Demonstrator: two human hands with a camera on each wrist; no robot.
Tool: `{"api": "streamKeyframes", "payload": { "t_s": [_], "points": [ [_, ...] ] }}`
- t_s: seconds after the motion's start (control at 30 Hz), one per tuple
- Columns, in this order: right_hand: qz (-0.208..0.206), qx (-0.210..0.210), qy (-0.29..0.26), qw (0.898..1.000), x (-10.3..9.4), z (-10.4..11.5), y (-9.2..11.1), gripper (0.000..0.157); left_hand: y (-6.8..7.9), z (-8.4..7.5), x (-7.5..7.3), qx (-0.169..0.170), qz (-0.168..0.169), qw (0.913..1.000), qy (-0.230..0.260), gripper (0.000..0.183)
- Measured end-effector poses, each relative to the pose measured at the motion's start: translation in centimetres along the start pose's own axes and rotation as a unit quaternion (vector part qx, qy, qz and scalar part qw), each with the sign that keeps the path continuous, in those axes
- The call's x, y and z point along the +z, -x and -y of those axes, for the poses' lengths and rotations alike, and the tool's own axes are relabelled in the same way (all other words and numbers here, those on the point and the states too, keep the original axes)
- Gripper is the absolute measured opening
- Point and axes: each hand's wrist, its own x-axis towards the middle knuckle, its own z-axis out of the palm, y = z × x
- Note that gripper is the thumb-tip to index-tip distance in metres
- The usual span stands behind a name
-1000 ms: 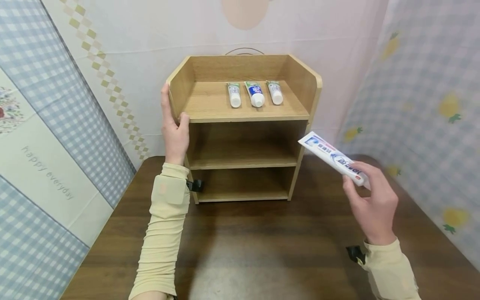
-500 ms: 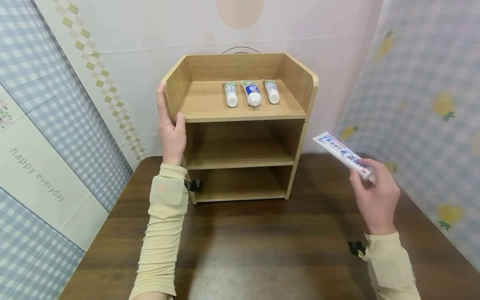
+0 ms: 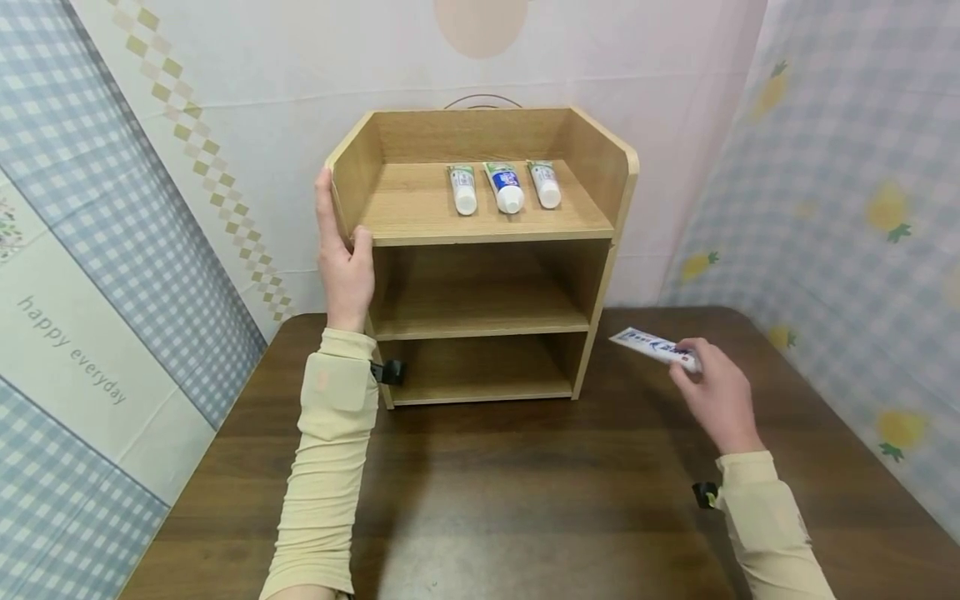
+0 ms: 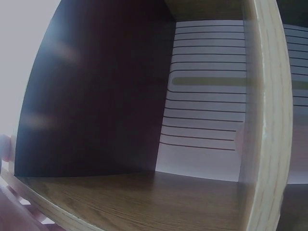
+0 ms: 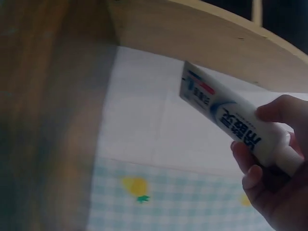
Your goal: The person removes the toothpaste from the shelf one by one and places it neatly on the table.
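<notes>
My left hand [image 3: 347, 271] grips the left side panel of a small wooden shelf unit [image 3: 491, 237], thumb at the front edge of its top board. Off to the right of the unit, my right hand [image 3: 718, 392] holds a white toothpaste tube [image 3: 651, 346] near its cap end. The tube's flat end points left toward the unit, above the table; the right wrist view shows fingers and thumb around the tube [image 5: 226, 113]. Lying side by side on the top board are three more tubes: a white one [image 3: 463, 190], a blue-and-white one [image 3: 505, 188] and another white one [image 3: 545, 184].
Two lower compartments of the unit face me, divided by a middle board [image 3: 483, 323]. It stands on a dark brown table [image 3: 480, 500]. A white cloth [image 3: 300, 67] hangs behind, and checked cloths [image 3: 825, 250] hang at both sides.
My right hand first moved slightly right, then lowered and came back left with the toothpaste tube, which now lies flatter. The left hand keeps its grip on the shelf unit.
</notes>
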Motion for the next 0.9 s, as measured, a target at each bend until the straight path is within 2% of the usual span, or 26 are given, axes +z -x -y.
{"api": "streamKeyframes", "payload": {
  "t_s": [0.4,0.63,0.9],
  "points": [
    [0.102,0.036,0.005,0.994,1.7,-1.2,0.0,0.018,0.1,-0.2,0.0,0.005,0.0,1.0,-0.002,0.072],
    [0.157,0.057,0.01,0.986,2.4,-1.9,0.6,0.02,0.2,0.2,0.1,0.007,0.003,1.0,0.004,0.071],
    [0.153,0.051,0.015,0.987,2.8,-2.5,0.6,0.02,0.1,0.1,0.1,0.011,-0.002,0.9999,0.007,0.071]
  ]
}}
